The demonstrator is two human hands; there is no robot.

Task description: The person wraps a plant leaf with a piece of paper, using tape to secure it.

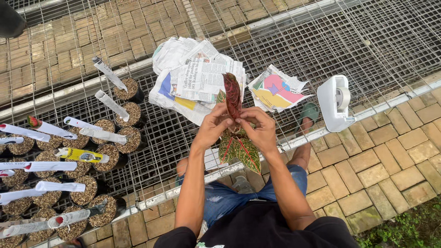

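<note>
1. Above the mesh bench [367, 41], left hand [212, 126] and right hand [262, 128] pinch the red-leaved plant [235, 133], still bare of wrapping.
2. At nine o'clock, wrapped potted plants [69, 183] stand finished; newspaper sheets [197, 78] at twelve, tape dispenser [336, 102] at two.

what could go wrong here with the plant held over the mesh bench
The red leaf could crease or tear, since fingers of the left hand and right hand pinch its base. If the grip slips, the plant could drop onto the wire mesh bench or the brick floor.
</note>
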